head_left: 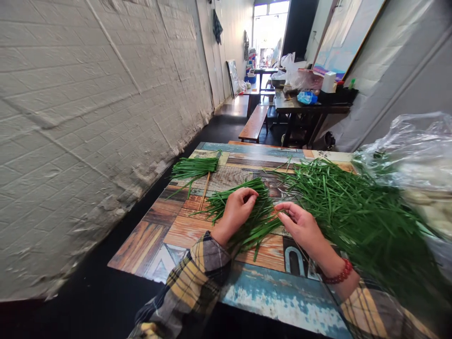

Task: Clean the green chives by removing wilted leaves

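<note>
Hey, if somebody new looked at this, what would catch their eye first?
Probably the big heap of loose green leaves on the right side of the patchwork table. Then, mid-table, the left hand over a smaller green bunch and the right hand beside it, with a red beaded bracelet on that wrist.

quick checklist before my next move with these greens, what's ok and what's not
1. Left hand at the middle bundle: ok, it is over the stalks.
2. Right hand gripping stalks firmly: cannot tell, the fingertips are too small to judge.
3. Middle bundle neat: not ok, some stalks splay out.
4. Far-left bundle apart from both hands: ok.
5. Loose pile beside the right hand: ok.
6. Wrists bare: not ok, a red bracelet is on the right one.
</note>
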Action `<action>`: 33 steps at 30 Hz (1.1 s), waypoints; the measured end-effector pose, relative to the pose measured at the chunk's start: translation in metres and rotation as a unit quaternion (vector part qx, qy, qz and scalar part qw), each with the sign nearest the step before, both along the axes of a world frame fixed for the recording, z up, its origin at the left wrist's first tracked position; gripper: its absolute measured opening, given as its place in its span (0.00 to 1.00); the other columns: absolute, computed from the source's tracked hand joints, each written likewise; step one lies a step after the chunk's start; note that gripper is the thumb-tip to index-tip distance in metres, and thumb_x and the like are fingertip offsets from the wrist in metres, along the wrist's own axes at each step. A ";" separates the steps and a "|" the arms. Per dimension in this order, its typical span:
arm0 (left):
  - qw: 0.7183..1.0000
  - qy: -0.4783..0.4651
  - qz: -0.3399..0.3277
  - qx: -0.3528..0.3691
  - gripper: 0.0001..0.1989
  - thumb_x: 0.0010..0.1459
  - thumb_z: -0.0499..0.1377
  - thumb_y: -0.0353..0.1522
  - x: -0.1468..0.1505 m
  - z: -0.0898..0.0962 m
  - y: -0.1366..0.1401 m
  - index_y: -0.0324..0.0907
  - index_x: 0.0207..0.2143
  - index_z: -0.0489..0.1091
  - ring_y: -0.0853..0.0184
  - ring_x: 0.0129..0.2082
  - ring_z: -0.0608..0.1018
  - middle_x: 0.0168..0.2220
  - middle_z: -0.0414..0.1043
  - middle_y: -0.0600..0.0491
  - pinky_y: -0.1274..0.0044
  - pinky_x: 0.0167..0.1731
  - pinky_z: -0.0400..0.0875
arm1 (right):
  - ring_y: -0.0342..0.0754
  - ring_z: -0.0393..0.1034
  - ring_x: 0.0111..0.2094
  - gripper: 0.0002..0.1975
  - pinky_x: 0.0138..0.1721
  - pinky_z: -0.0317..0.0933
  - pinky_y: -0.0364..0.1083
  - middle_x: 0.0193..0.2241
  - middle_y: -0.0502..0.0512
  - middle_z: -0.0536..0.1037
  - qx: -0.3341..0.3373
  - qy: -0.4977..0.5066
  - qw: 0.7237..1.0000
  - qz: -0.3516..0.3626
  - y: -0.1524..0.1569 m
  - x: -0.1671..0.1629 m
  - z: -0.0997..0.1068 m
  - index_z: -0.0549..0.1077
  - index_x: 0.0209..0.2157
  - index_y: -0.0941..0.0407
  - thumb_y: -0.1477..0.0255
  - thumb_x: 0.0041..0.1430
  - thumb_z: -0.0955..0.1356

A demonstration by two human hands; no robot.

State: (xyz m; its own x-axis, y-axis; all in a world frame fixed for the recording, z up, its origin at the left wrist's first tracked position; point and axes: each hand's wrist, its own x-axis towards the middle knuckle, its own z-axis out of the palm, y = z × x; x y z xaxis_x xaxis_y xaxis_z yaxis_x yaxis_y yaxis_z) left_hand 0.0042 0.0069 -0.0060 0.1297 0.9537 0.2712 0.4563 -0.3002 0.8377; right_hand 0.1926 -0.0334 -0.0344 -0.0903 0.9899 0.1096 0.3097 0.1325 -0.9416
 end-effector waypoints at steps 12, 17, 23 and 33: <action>0.960 0.274 -0.033 0.040 0.04 0.54 0.56 0.28 0.003 -0.009 -0.008 0.42 0.31 0.71 0.66 0.34 0.72 0.32 0.69 0.51 0.76 0.34 0.63 | 0.42 0.58 0.20 0.15 0.21 0.55 0.42 0.25 0.50 0.72 -0.009 -0.013 1.000 -0.003 0.000 -0.002 0.000 0.74 0.40 0.57 0.61 0.57 0.65; 0.994 0.104 -0.037 0.020 0.05 0.51 0.55 0.24 0.006 -0.007 -0.003 0.39 0.26 0.68 0.70 0.29 0.70 0.27 0.67 0.54 0.79 0.31 0.63 | 0.43 0.59 0.20 0.15 0.21 0.55 0.42 0.22 0.50 0.71 -0.002 -0.022 1.000 -0.006 -0.001 -0.001 0.003 0.75 0.39 0.57 0.62 0.57 0.65; 0.979 -0.131 -0.082 -0.132 0.01 0.49 0.54 0.25 0.011 0.001 -0.006 0.38 0.27 0.63 0.73 0.24 0.70 0.25 0.67 0.56 0.80 0.26 0.63 | 0.43 0.60 0.20 0.16 0.22 0.54 0.42 0.24 0.51 0.73 0.003 -0.028 1.000 -0.006 -0.001 -0.001 0.006 0.77 0.40 0.58 0.62 0.57 0.65; 0.948 -0.219 -0.098 -0.211 0.11 0.50 0.60 0.36 0.011 0.005 -0.009 0.37 0.28 0.64 0.79 0.17 0.58 0.20 0.60 0.61 0.83 0.19 0.51 | 0.43 0.63 0.23 0.16 0.22 0.54 0.42 0.26 0.53 0.75 0.016 -0.028 0.999 -0.013 -0.003 -0.003 0.011 0.77 0.40 0.59 0.64 0.58 0.64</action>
State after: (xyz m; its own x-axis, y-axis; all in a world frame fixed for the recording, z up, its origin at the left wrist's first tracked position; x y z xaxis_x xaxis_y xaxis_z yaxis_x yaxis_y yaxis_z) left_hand 0.0155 -0.0017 -0.0011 0.2790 0.9584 -0.0598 0.0071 0.0603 0.9982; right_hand 0.1901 -0.0365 -0.0235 -0.0710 0.9881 0.1368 0.3649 0.1534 -0.9183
